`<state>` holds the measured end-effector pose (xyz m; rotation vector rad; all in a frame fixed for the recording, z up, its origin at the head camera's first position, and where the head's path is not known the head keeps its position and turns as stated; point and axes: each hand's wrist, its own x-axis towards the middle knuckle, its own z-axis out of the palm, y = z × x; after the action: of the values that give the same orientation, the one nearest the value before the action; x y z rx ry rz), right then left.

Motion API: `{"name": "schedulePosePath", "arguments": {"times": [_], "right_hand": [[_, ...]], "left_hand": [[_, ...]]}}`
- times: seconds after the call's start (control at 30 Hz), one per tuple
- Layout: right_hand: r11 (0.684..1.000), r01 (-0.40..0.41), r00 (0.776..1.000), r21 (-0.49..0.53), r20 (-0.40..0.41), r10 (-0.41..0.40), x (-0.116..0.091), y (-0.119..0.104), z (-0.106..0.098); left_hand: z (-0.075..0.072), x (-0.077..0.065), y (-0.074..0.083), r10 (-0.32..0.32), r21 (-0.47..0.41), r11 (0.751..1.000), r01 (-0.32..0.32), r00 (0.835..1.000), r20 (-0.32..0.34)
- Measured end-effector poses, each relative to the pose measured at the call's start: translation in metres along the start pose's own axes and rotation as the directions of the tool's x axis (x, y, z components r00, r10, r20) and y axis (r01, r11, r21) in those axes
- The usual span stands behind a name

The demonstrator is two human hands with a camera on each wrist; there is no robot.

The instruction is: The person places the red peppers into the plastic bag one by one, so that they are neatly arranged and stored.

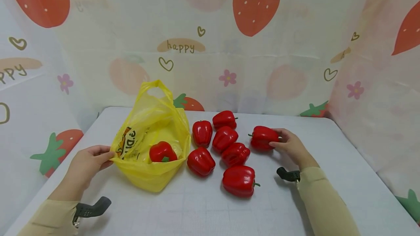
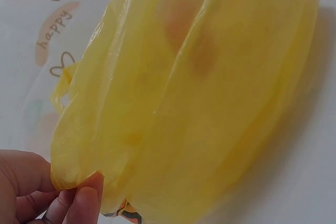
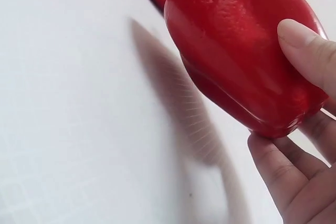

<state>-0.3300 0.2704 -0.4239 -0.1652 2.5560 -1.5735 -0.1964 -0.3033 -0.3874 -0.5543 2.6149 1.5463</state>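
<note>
My left hand (image 1: pixel 89 166) pinches the near left edge of a yellow plastic bag (image 1: pixel 154 177), whose mouth gapes toward me. Inside the bag lies one red bell pepper (image 1: pixel 161 151); in the left wrist view it shows as a dim reddish patch through the yellow film (image 2: pixel 247 77). Over on the right, my right hand (image 1: pixel 290 146) grips another red bell pepper (image 1: pixel 262 138) by its blunt end, stem pointing left. The right wrist view shows that pepper (image 3: pixel 236 45) between thumb and fingers, its shadow falling on the table beside it.
Several more red bell peppers (image 1: pixel 224 138) lie grouped on the white table (image 1: pixel 183 214) between the bag and my right hand. The nearest pepper (image 1: pixel 239 181) sits toward me. A strawberry-print cloth (image 1: pixel 203 72) hangs behind and along both sides.
</note>
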Motion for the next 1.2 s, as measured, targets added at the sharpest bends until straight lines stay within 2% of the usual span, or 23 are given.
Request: {"name": "schedulePosePath", "arguments": {"times": [0.3, 0.53, 0.97, 1.2], "right_hand": [[0.995, 0.095, 0.995, -0.01, 0.016, -0.095, 0.0, -0.012, -0.007], [0.994, 0.112, 0.993, -0.017, 0.026, -0.111, 0.0, -0.025, -0.011], [0.972, 0.236, 0.971, -0.016, 0.048, -0.235, 0.004, -0.061, -0.012], [0.966, 0.26, 0.964, 0.009, 0.055, -0.26, 0.01, -0.088, -0.004]], "left_hand": [[0.0, -0.001, 0.001, 0.007, 0.004, 1.0, -0.007, 1.0, 0.008], [0.0, -0.002, 0.001, 0.003, -0.019, 1.0, -0.003, 1.0, 0.012], [0.001, -0.001, -0.001, -0.002, -0.01, 1.0, 0.001, 1.0, -0.009], [0.001, -0.001, 0.0, 0.018, -0.012, 1.0, -0.018, 1.0, -0.001]]}}
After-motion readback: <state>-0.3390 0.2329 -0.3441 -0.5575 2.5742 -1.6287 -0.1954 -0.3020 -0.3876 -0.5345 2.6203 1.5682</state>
